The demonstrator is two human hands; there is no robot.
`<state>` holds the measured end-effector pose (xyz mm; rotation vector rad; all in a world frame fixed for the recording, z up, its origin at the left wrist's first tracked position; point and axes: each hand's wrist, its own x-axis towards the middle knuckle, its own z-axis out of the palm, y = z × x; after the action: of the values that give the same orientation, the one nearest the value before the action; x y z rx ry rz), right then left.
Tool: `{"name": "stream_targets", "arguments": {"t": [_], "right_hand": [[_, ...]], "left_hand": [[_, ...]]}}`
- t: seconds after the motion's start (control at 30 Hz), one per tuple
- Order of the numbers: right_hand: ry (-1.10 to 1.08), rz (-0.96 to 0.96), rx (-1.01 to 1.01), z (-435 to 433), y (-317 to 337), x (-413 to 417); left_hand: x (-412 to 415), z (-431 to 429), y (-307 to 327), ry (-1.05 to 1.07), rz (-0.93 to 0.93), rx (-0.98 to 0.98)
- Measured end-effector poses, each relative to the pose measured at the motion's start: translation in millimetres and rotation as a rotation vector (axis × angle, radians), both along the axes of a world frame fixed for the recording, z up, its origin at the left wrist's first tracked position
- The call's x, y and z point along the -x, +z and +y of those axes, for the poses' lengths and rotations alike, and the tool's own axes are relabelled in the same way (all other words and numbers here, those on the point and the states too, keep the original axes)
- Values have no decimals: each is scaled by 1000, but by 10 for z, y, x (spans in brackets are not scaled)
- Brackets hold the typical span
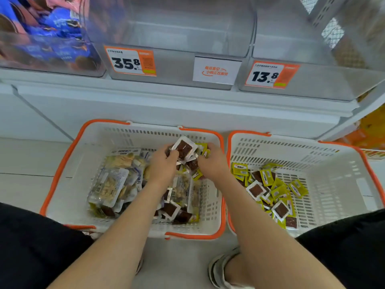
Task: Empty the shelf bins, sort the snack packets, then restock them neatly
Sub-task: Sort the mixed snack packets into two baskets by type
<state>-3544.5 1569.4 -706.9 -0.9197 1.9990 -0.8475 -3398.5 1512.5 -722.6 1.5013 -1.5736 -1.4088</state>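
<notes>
The bunch of small snack packets (184, 150) (clear-edged, brown inside, some yellow) is half hidden and uncountable. The left hand (162, 165) and right hand (212, 161) both curl on it over the left basket (89, 147). The right basket (333, 195), second of two, holds similar packets. Above stand the 35.8 bin (177, 65) and the 13.8 bin (323, 82).

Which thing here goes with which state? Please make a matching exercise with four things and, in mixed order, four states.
Things:
1. left basket
2. right basket
3. bin with the 35.8 tag
4. far-left bin

States:
A. holds blue packets
B. left hand and right hand reach into it
C. looks empty
D. holds only small yellow and brown packets

Pairs: 1-B, 2-D, 3-C, 4-A.
</notes>
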Motion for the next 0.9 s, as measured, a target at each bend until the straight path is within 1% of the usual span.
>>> {"name": "stream_targets", "arguments": {"t": [0.07,0.1,0.17,0.2,0.27,0.3,0.37,0.4,0.47,0.5,0.57,0.6,0.63,0.67,0.73,0.8,0.9], "right_hand": [[-117,-283,30,158,216,110],[-160,-379,37,236,309,205],[-229,-496,22,422,463,439],[-273,-512,8,505,499,573],[-376,-438,-29,667,550,827],[-413,-348,-70,745,567,940],[-359,-71,-219,911,572,1155],[-333,38,-286,987,545,1242],[-386,94,-284,1102,456,1296],[-431,137,-220,1116,408,1285],[-445,249,-69,1030,327,1162],[-406,243,-22,957,317,1074],[-341,179,22,875,330,944],[-246,118,43,785,318,820],[-55,85,69,623,245,582],[114,201,108,513,100,377],[302,422,134,409,-126,188]], "left_hand": [[213,104,203,-46,-36,15],[324,170,296,-38,-50,12],[555,290,383,-44,-37,-12],[676,364,427,-89,-47,-30],[897,544,514,-274,-82,-45],[980,646,563,-398,-86,-72],[1087,841,654,-646,-53,-171],[1117,915,674,-745,-68,-240],[1122,948,603,-828,-85,-297],[1110,939,559,-803,-68,-265],[1064,857,419,-624,9,-111],[1018,800,358,-494,15,-51],[937,739,282,-378,-23,-1],[825,664,168,-292,-93,42],[543,506,-107,-240,-317,118],[258,366,-458,-285,-511,86],[9,263,-875,-380,-694,-93]]}}
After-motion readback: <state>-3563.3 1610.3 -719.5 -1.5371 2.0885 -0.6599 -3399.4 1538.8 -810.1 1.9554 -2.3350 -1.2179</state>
